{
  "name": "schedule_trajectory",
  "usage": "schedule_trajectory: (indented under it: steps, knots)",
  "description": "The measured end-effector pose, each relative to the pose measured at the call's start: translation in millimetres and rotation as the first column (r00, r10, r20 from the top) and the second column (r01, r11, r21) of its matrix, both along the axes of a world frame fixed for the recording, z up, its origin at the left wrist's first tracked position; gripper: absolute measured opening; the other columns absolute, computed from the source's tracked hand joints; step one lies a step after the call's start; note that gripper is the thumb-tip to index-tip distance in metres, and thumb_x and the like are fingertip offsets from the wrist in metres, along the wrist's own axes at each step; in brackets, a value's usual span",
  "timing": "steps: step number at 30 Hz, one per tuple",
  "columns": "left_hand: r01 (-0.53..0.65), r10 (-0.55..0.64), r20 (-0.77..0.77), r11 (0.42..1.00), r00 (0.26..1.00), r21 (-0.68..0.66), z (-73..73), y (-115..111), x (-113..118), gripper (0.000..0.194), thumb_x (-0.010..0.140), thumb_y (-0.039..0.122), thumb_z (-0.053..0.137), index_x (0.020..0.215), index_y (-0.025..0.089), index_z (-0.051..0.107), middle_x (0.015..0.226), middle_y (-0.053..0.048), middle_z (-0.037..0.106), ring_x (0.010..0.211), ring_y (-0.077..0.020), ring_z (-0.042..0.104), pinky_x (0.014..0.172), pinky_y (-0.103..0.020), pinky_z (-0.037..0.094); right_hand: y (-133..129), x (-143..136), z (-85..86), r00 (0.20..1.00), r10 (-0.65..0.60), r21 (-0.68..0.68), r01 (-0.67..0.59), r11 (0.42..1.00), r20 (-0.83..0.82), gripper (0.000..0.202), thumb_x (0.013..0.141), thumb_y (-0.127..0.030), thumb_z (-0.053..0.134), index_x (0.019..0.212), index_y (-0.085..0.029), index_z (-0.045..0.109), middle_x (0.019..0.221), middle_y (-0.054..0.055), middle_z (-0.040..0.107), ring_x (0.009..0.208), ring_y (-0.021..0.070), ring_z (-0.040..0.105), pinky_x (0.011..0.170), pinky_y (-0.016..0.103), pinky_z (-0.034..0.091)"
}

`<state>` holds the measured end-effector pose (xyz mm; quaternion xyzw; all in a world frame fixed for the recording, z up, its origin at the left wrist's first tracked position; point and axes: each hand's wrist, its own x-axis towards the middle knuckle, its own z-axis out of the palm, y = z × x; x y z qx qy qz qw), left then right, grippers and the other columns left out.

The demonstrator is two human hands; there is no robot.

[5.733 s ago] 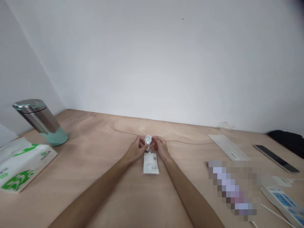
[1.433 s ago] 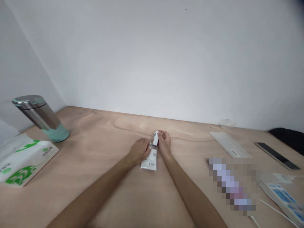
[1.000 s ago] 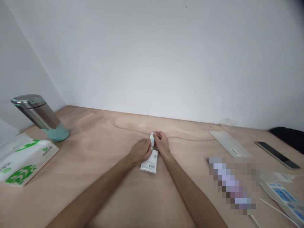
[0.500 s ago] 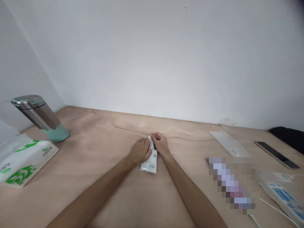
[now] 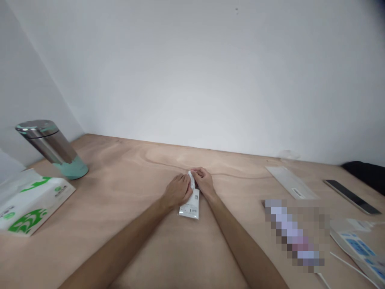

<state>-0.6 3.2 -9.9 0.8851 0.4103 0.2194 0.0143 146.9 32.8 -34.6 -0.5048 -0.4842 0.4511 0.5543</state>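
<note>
A small white packet (image 5: 191,208) with printed text and a square code lies on the wooden table (image 5: 144,249), its lower end towards me. My left hand (image 5: 178,190) rests across the packet's left side, fingers curled over it and closed. At the packet's upper end, my right hand (image 5: 204,181) pinches the white edge between thumb and fingers. Both hands almost meet there, with a narrow white strip of the packet showing between them. What lies inside the packet cannot be made out.
On the left stand a steel and mint-green tumbler (image 5: 57,148) and a white bag with green print (image 5: 36,204). To the right lie a clear sleeve (image 5: 290,182), a dark phone-like slab (image 5: 350,196), a pixelated object (image 5: 291,233), a blue-printed package (image 5: 361,245) and black cloth (image 5: 365,174).
Both hands keep their places on the packet. The white strip between them has shifted very slightly; the whole view has moved a little.
</note>
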Motion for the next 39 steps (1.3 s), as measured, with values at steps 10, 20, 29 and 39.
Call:
schedule_trajectory:
  steps: [10,20,29,39]
  knots:
    - [-0.007,0.008,-0.062,1.000,0.998,0.015,-3.6,1,1,0.014,0.085,0.016,0.039,0.093,0.013,0.051,0.092,-0.011,0.058,0.092,-0.0235,0.052,0.086,-0.040,0.045,-6,-2,11.5,0.998,0.058,-0.037,-0.060,0.998,-0.032,0.032,0.066,-0.046,0.068,0.074,-0.018,0.054,0.055,-0.004,0.055,0.040,0.0081,0.045,0.036,0.020,0.036]
    - [0.037,-0.033,-0.047,0.994,0.998,0.099,-0.3,-4,-2,0.013,0.082,0.017,0.042,0.092,0.015,0.051,0.093,-0.010,0.059,0.094,-0.0245,0.052,0.086,-0.041,0.042,-6,0,8.0,0.990,0.132,0.001,-0.132,0.991,0.051,0.034,0.067,-0.041,0.067,0.062,-0.018,0.042,0.049,-0.007,0.044,0.041,0.0054,0.038,0.038,0.017,0.031]
    - [-0.054,0.059,-0.031,0.988,0.998,0.146,-3.1,-2,-1,0.014,0.080,0.018,0.045,0.091,0.016,0.053,0.090,-0.008,0.060,0.092,-0.0235,0.053,0.084,-0.040,0.041,-3,-3,3.1,0.991,0.133,-0.026,-0.132,0.991,0.032,0.038,0.064,-0.047,0.069,0.064,-0.019,0.042,0.049,-0.006,0.047,0.041,0.0065,0.039,0.037,0.018,0.030]
    - [-0.015,0.018,-0.019,0.991,1.000,0.134,0.2,4,-7,0.009,0.080,0.017,0.046,0.087,0.016,0.052,0.091,-0.008,0.061,0.093,-0.0230,0.052,0.085,-0.039,0.040,-3,-14,-2.2,0.998,-0.058,0.042,0.057,0.997,0.005,0.037,0.068,-0.045,0.069,0.066,-0.019,0.042,0.053,-0.006,0.051,0.045,0.0078,0.043,0.043,0.020,0.034]
